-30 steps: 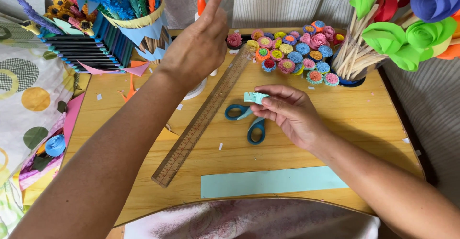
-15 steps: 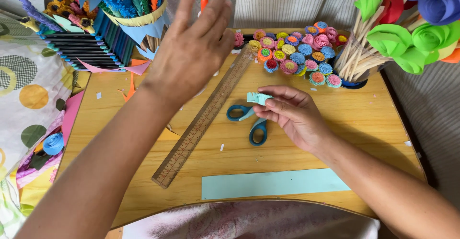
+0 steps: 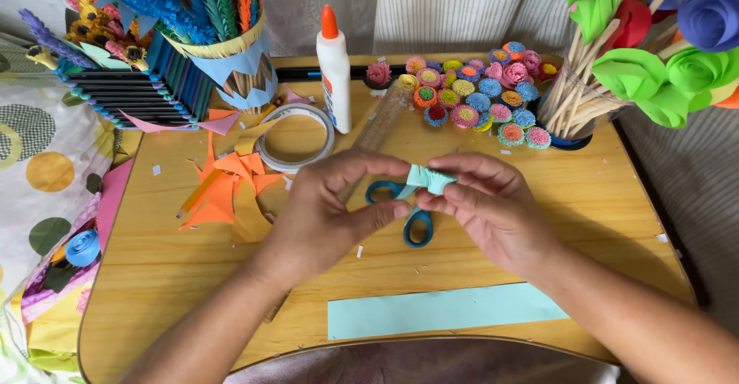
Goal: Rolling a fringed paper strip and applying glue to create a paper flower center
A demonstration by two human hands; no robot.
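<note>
Left hand (image 3: pixel 327 215) has dropped from above the ruler (image 3: pixel 377 134) to join right hand (image 3: pixel 493 207).
Both hands' fingertips pinch a small folded light-blue paper piece (image 3: pixel 429 178) at frame centre; a tight, steady roll looks next.

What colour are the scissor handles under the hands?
Blue scissor handles, lying on the wooden table; head view.

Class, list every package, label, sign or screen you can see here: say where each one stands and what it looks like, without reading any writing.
Glue bottle: upright at the back of the wooden table, beside the tape roll; tall, white, orange cap.
Label on the glue bottle: front face, blue and orange patch.
No signs or screens in view.
</note>
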